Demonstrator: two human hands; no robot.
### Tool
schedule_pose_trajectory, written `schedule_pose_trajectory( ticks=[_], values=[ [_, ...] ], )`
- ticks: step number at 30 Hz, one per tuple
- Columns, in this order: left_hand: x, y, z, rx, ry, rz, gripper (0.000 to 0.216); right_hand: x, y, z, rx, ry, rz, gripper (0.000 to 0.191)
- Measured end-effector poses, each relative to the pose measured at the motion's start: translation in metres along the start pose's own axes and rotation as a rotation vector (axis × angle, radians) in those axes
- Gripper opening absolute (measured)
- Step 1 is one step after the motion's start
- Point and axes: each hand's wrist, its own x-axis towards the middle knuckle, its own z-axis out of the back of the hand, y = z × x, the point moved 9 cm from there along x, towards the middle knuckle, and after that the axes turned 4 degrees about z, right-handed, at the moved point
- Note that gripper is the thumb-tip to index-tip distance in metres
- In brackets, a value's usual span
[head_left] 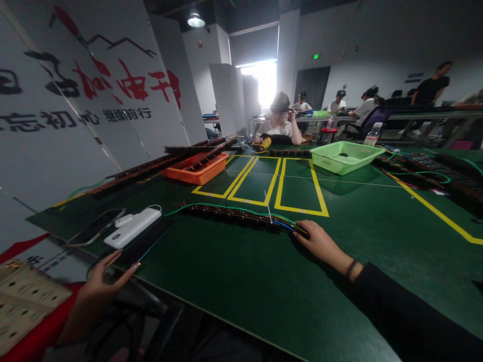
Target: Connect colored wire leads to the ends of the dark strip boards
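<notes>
A long dark strip of parts with green, blue and other wires (234,213) lies across the green table (264,286). My right hand (320,244) rests on the table at the strip's right end, its fingers closed round that end. My left hand (100,279) is at the table's near left corner, fingers spread, touching the edge of a dark phone (145,244). A white power bank (132,227) with a cable lies on that phone. A second phone (94,227) lies just left of it.
Yellow tape rectangles (264,183) mark the table's middle. An orange tray (196,168) with dark strips stands at the left, a green basket (345,156) at the right, more wired strips (426,173) far right. A seated person (279,123) faces me; others work behind. White panels stand left.
</notes>
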Motion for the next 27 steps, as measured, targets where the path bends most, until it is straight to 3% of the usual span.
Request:
schedule_pose_trajectory(
  ticks=[6,15,19,23,27],
  values=[
    [0.007,0.01,-0.009,-0.209,0.082,0.143,0.056,0.0,0.003,0.002,-0.005,0.008,-0.005,0.028],
    [0.016,0.013,-0.019,-0.202,0.094,0.081,0.067,0.0,0.004,0.002,-0.009,0.006,-0.004,0.029],
    [0.02,0.009,-0.013,-0.111,0.094,0.041,0.063,0.001,0.003,0.002,-0.007,0.004,-0.013,0.028],
    [0.017,-0.022,0.0,-0.061,0.136,0.042,0.051,0.001,0.004,0.002,-0.005,-0.009,-0.003,0.026],
    [-0.009,-0.101,-0.012,-0.24,0.393,-0.077,0.037,0.002,0.003,0.002,-0.004,-0.01,-0.014,0.025]
  ],
)
